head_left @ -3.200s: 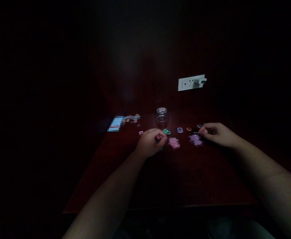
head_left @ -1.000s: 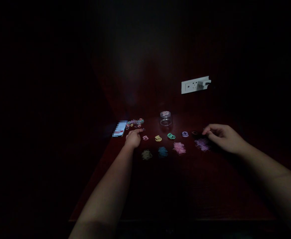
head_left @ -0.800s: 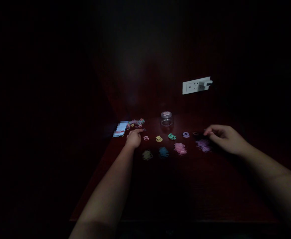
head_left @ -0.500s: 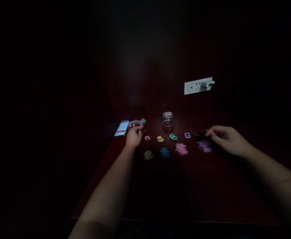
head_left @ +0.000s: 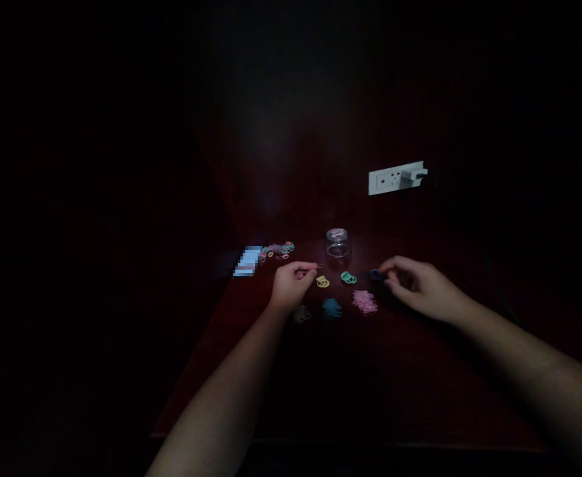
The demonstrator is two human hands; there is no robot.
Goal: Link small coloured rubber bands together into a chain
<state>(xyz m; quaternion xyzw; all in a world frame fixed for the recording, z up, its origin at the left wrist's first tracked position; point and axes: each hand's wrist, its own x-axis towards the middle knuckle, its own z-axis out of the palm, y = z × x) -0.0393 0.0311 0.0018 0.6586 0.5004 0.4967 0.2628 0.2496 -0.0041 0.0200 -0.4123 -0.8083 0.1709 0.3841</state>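
My left hand (head_left: 293, 286) is closed in a pinch, with a tiny dark item at its fingertips that I cannot make out. Just right of it lie yellow hair ties (head_left: 323, 281). Green hair ties (head_left: 348, 277) rest farther right. My right hand (head_left: 420, 288) has thumb and fingers curled in a pinch beside purple hair ties (head_left: 375, 273); what it grips, if anything, is too dark to tell. Nearer to me are piles of small elastic bands: pale yellowish (head_left: 301, 314), blue (head_left: 331, 308) and pink (head_left: 365, 302). The purple pile is hidden behind my right hand.
A clear lidded jar (head_left: 337, 244) stands toward the back of the dark red table (head_left: 370, 391). At the left edge lies a lit phone (head_left: 248, 261), beside a mixed heap of coloured hair ties (head_left: 278, 250). A white wall socket (head_left: 397, 177) holds a plug.
My left hand has moved right from the mixed heap to beside the yellow hair ties. My right hand has shifted left to the purple hair ties. The camera view has tilted slightly.
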